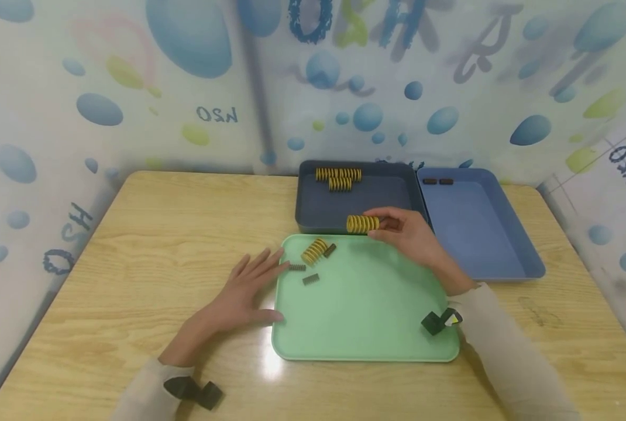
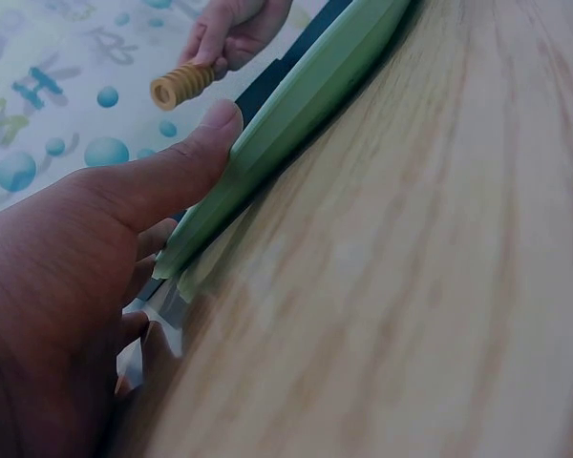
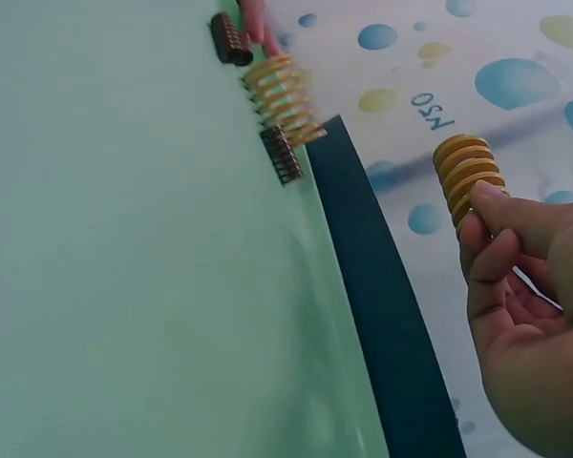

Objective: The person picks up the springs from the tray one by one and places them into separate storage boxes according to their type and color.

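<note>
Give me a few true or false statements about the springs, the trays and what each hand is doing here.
1. The right hand holds a yellow spring. True.
2. The left hand grips a brown spring. False: it rests flat at the green tray edge.
3. The dark tray holds yellow springs. True.
4. The blue tray holds yellow springs. False: only brown springs lie there.
5. One yellow spring on the green tray remains. True.

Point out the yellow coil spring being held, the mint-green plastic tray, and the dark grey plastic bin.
Yellow coil spring point(image 1: 362, 224): head view, middle of its coils.
Mint-green plastic tray point(image 1: 365, 304): head view, bare floor.
Dark grey plastic bin point(image 1: 387, 196): head view, bare floor.
</note>
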Available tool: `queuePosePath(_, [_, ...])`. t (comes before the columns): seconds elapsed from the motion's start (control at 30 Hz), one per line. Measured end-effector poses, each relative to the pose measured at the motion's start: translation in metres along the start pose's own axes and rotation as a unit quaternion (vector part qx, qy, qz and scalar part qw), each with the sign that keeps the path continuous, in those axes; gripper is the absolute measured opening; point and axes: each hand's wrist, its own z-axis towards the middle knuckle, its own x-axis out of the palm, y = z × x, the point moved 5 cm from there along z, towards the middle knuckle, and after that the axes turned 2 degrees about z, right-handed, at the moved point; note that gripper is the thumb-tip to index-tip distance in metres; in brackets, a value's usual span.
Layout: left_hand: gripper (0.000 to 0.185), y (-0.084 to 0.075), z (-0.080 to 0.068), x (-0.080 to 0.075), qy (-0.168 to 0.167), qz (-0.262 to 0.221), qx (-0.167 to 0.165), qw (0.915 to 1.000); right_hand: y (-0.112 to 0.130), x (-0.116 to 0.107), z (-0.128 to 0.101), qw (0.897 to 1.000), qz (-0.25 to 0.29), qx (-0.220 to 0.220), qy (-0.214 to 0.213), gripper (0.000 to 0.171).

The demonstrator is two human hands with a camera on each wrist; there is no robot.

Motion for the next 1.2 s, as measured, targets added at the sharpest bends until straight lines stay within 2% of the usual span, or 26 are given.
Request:
queuePosePath(0.23, [0.092,0.001,0.000,0.000,0.000,-0.003,0.001,1.0000,-0.003,-0.020,0.011,1.000,-0.013,0.010,-0.025,0.036])
queuePosePath(0.5, [0.093,0.002,-0.001,0.000,-0.003,0.005,0.004,1.0000,-0.045,-0.041,0.040,0.997,-0.048,0.042,-0.044,0.038])
queuePosePath(0.67, [0.094,0.003,-0.001,0.001,-0.004,0.001,0.005,1.0000,-0.055,-0.049,0.052,0.996,-0.048,0.054,-0.048,0.038])
queuePosePath(0.97, [0.094,0.005,-0.003,0.004,0.000,0.002,0.001,1.0000,-0.071,-0.051,0.070,0.989,-0.097,0.105,-0.042,0.040])
queuePosePath(1.2, [0.094,0.003,-0.001,0.001,-0.001,0.005,0.004,1.0000,-0.079,-0.047,0.083,0.984,-0.111,0.131,-0.054,0.039])
